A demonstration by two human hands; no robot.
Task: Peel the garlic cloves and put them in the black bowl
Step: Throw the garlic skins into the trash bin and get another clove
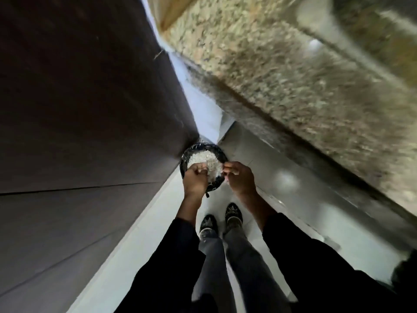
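A round black container (222, 154), lined with shiny black plastic, stands on the floor below me and holds a heap of pale garlic peels (206, 158). Both my hands hover just above it. My left hand (195, 179) is over its left rim, fingers curled, with whitish peel bits showing between them. My right hand (240, 177) is over its right rim with thumb and fingertips pinched together. Anything between them is too small to make out. No whole garlic clove is visible.
I am standing, and my two shoes (220, 219) show on the pale glossy floor (282, 177). A dark brown cabinet front (79, 120) fills the left. A speckled granite counter (293, 75) runs along the right, blurred.
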